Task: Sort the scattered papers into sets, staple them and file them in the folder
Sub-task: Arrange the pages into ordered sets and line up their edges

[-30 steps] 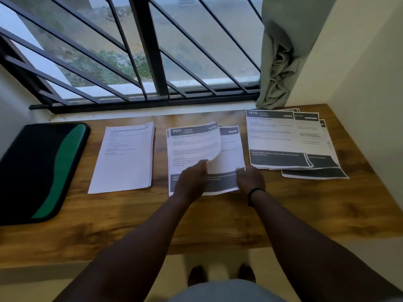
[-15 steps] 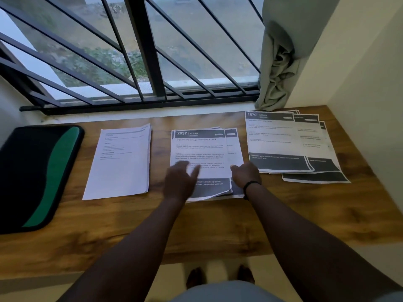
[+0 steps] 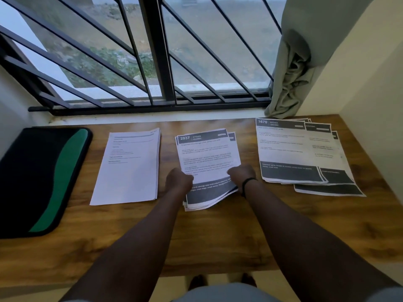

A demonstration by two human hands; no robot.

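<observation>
While the middle stack (image 3: 208,168) is gripped at its two side edges near the desk's (image 3: 218,236) centre, left hand (image 3: 178,180) and right hand (image 3: 241,174) are curled round it, pinching the sheets. Thin, limp, slippery paper is judged likely to fan; both long edges should be held. A plain stack (image 3: 128,168) lies left, another (image 3: 305,155) right, the folder (image 3: 41,179) at the left edge.

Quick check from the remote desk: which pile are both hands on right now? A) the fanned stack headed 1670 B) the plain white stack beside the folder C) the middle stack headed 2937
C: the left hand and right hand both grip the middle stack headed 2937, between the other two piles.
</observation>
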